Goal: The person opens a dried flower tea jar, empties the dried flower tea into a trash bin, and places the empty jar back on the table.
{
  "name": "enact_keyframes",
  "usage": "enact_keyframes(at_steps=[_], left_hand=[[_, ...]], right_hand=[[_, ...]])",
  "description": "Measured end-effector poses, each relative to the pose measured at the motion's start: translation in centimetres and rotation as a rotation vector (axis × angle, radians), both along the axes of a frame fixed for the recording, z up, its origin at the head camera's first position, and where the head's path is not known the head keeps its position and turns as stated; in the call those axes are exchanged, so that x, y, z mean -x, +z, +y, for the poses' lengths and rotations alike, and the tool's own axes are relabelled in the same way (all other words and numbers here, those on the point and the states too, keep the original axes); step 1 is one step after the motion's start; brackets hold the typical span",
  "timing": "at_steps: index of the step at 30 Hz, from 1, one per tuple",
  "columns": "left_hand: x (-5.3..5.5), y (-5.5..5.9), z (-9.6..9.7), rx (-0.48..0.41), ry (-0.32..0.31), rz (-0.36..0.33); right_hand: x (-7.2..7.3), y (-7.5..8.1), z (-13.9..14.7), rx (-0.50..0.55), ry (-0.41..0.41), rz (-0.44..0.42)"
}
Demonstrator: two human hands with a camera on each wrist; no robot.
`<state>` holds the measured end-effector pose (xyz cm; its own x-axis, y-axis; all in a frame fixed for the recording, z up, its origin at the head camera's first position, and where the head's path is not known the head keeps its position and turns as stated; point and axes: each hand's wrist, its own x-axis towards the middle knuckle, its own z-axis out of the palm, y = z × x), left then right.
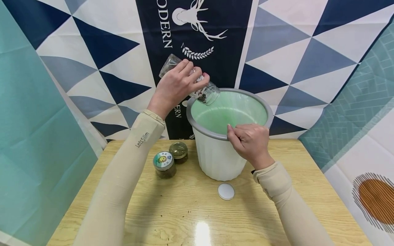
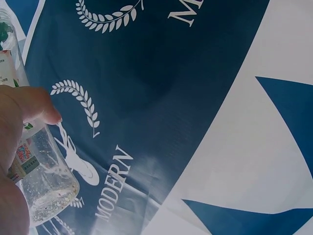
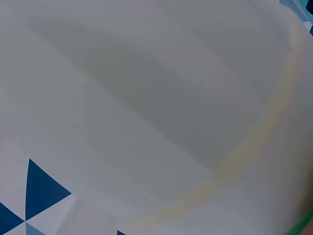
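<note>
My left hand [image 1: 181,82] grips a clear jar [image 1: 170,65] around its middle. The jar is tilted, its uncapped mouth lower and over the left part of the bin's opening. Dark bits lie inside near the mouth. In the left wrist view, fine crumbs cling to the base of the clear jar [image 2: 54,188], which bears a printed label. My right hand [image 1: 250,141] grips the grey rim of a white bin [image 1: 217,157] on the near right side. The right wrist view is filled by the white wall of the bin [image 3: 137,107]; that hand is mostly hidden there.
Left of the bin on the wooden table [image 1: 178,218] stand a jar with a printed lid [image 1: 163,160] and a jar with a gold lid [image 1: 178,150]. A white round lid [image 1: 226,191] lies in front. A patterned cloth [image 1: 120,37] hangs behind. Small dark crumbs dot the tabletop.
</note>
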<state>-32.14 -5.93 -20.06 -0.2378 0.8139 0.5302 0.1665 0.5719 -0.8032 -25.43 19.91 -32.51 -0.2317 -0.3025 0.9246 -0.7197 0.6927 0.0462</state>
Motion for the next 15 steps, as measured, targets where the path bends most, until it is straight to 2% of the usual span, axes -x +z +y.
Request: enact_keyframes(at_steps=[4, 8, 15], left_hand=[[-0.16, -0.1, 0.12, 0.022, 0.029, 0.023], [-0.1, -0.27, 0.18, 0.042, 0.056, 0.087], [0.16, -0.44, 0.51, 0.036, 0.047, 0.179]], right_hand=[[0.03, 0.0, 0.03, 0.0, 0.0, 0.001], [0.03, 0.01, 0.03, 0.0, 0.001, 0.0], [-0.01, 0.06, -0.02, 0.001, 0.007, -0.005]])
